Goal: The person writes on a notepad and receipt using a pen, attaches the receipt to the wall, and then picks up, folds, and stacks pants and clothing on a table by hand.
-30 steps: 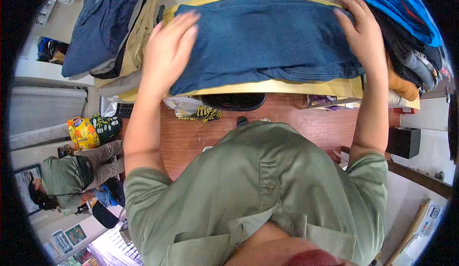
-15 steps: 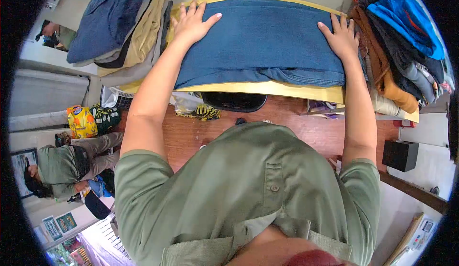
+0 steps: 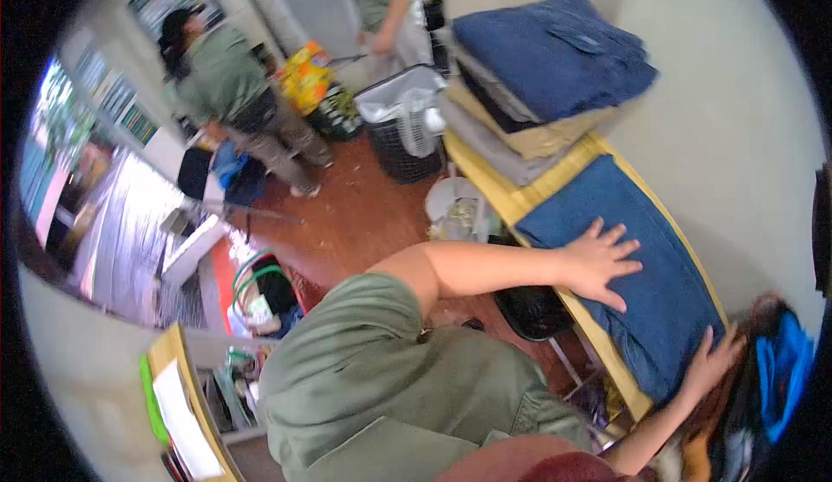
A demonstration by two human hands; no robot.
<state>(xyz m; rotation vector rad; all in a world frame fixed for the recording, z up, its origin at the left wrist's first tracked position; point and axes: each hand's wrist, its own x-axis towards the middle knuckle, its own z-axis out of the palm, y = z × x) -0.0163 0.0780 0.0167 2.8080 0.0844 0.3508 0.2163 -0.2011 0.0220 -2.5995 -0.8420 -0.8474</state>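
Note:
Dark blue folded trousers (image 3: 641,231) lie flat along a yellow-topped table (image 3: 485,174). My left hand (image 3: 600,265) rests on the middle of the trousers, its fingers spread. At their right end is my right hand (image 3: 712,365), fingers apart, touching the edge of the cloth beside a pile of dark clothes. Neither hand grips anything. A stack of folded clothes with a navy garment (image 3: 555,53) on top stands at the other end of the table.
One person (image 3: 230,83) stands at the upper left, another (image 3: 381,5) at the top. A lined black basket (image 3: 403,127) stands on the floor beyond the table. Bright blue cloth (image 3: 780,369) tops the right pile. A shelf (image 3: 186,378) is at lower left.
The view has swung left, bringing the room and two people into sight. My left hand has shifted from the trousers' left end to their middle; my right hand stays at the right end.

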